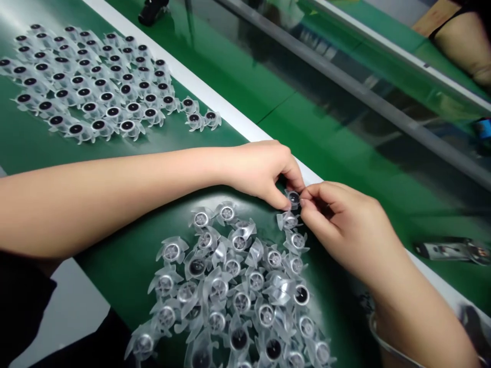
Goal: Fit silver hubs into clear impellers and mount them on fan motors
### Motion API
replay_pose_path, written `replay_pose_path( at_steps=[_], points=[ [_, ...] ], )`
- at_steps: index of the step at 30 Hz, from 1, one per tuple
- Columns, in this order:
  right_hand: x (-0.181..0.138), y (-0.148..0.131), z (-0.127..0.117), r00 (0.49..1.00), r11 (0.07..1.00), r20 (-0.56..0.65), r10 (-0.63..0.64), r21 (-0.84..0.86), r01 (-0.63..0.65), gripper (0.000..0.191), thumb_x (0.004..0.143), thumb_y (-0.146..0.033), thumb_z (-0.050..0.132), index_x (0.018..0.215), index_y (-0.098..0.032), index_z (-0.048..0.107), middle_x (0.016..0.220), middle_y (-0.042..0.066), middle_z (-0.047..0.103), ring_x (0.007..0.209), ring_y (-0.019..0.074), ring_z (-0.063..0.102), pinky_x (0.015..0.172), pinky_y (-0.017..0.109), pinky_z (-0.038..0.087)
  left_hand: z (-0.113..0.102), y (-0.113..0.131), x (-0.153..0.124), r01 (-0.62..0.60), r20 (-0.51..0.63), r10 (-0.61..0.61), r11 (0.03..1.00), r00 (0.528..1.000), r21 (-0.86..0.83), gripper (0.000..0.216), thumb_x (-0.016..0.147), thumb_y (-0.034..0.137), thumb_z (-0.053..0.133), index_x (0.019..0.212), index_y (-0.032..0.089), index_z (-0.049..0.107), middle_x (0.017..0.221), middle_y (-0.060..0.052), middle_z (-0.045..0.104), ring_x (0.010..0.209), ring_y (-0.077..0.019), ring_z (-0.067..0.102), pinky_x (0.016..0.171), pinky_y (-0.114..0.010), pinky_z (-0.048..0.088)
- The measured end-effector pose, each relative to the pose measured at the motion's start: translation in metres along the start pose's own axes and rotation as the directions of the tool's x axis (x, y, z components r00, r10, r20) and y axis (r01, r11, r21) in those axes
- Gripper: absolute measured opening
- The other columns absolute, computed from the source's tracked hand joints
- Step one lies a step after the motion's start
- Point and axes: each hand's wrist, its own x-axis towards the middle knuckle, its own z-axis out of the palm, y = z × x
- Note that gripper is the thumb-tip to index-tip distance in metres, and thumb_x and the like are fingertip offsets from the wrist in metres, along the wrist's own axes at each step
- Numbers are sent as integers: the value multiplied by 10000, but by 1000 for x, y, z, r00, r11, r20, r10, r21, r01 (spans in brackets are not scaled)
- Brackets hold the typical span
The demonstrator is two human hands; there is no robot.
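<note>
As left hand (261, 174) and right hand (345, 225) fingers pinch a clear plastic hub (293, 198), hold its rim above the finned rotors (230, 301)

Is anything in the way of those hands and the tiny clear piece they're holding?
Nothing visible: the left hand and right hand already pinch the small clear plastic fan wheel from either side. A heap of similar wheels lies just below, not between them.
</note>
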Motion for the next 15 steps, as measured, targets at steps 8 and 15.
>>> replay_pose_path(
  at_steps=[8,15],
  points=[
    [4,-6,0,987,912,0,-161,-383,149,113,912,-211,566,819,-178,620,749,23,559,646,175,522,561,304,338,2,0,1,9,-13,-9,1000,1000,-13,235,717,249,753,941,229,818,847,30,748,606,-87,520,565,-264,345],
    [-1,-14,-1,959,793,64,-276,-548,265,181,966,-223,502,873,-156,642,800,74,618,638,211,523,534,323,315,2,3,2,16,-34,-16,1000,999,-8,200,693,212,741,875,230,821,771,32,732,616,-110,552,576,-279,373]
  ],
)
